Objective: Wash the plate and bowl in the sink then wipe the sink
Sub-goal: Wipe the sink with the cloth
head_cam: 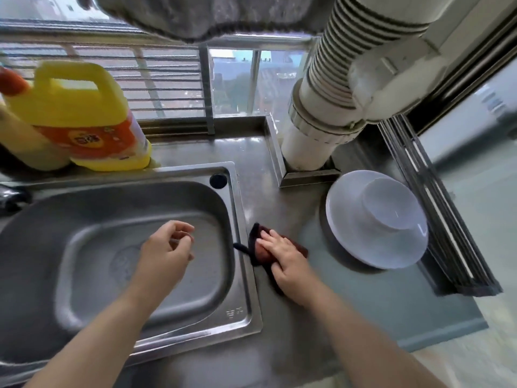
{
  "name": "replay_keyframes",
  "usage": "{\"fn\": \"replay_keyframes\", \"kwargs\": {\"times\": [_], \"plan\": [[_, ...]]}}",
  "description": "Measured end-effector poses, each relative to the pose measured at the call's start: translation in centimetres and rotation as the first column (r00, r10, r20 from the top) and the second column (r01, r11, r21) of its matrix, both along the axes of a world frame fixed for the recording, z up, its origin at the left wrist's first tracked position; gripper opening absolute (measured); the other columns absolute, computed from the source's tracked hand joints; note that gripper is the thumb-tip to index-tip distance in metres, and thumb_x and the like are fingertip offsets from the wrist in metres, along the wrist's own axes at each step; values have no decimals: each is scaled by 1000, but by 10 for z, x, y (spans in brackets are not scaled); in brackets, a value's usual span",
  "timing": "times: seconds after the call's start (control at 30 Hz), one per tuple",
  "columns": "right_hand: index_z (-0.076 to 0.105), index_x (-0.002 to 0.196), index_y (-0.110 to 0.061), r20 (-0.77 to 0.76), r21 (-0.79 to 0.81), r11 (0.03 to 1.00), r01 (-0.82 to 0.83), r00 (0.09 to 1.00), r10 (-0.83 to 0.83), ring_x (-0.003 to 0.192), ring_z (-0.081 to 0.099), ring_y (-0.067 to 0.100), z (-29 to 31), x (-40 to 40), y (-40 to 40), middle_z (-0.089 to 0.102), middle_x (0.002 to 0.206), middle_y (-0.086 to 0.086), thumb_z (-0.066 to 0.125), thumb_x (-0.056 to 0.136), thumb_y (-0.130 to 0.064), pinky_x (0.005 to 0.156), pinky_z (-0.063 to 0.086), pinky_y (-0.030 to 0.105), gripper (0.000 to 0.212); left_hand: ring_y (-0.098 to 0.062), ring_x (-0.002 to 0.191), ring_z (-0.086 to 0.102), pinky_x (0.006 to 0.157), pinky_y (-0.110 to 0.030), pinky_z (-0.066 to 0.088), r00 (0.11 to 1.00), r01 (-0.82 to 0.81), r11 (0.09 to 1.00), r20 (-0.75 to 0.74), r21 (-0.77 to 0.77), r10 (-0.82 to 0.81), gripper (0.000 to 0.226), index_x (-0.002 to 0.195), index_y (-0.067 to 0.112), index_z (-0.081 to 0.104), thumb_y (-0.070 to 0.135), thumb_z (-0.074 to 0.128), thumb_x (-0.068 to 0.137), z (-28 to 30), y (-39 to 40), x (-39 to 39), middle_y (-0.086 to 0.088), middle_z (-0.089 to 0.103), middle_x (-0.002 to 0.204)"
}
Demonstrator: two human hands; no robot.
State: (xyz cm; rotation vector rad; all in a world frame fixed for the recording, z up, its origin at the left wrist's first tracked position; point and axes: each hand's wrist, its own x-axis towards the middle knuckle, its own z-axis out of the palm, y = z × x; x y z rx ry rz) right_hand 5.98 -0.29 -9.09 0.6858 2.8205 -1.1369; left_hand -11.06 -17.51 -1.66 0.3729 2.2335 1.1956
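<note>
Resting upside down on the one white plate [361, 242], the one bowl [391, 204] sits right of the bare sink [240, 219]. The right hand [282, 256] presses flat on a dark cloth [258, 252] beside the rim; the left hand [167, 247] hovers loosely curled, holding nothing.

Beyond your fingers, a steel counter [251, 155] runs to a window [237, 85] with horizontal bars [156, 79], daylight and rooftops showing through. Past the fingertips to the right, a white pipe [313, 130] rises from the counter corner into a ribbed hose [344, 51]. A sliding track [436, 197] edges the far right.
</note>
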Motion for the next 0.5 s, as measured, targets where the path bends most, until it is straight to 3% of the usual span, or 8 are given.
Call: {"fn": "replay_keyframes", "kwargs": {"times": [0.1,0.2,0.33,0.5], "plan": [[34,145,-18,54,36,987,156,986,-158,144,7,5,3,0,9,20,153,-10,40,87,1,117,-2,20,61,-16,67,61,57,-22,46,998,51,999,39,-19,-50,14,96,15,59,4,50,94,-2,-6,-4,-13,64,91],[23,149,-14,141,52,959,279,949,-283,147,1,16,2,-58,18,9,159,0,37,91,1,114,-4,24,62,-16,67,61,61,-23,48,995,82,996,60,-16,-81,13,96,14,60,5,50,94,-2,-12,-6,-15,64,89],[24,149,-12,112,-49,942,331,939,-324,146,5,15,7,-107,-2,13,158,3,34,91,2,114,0,22,60,-15,66,61,56,-16,46,996,75,997,59,-17,-74,13,96,12,61,5,51,93,-3,-25,-14,-12,65,89],[20,150,-18,25,-81,960,268,963,-267,144,6,4,14,-58,-56,15,158,-4,39,95,-5,112,1,13,59,-15,67,62,58,-19,45,995,23,1000,100,12,-25,16,91,17,61,5,51,93,-2,-30,-20,-11,66,89]]}}
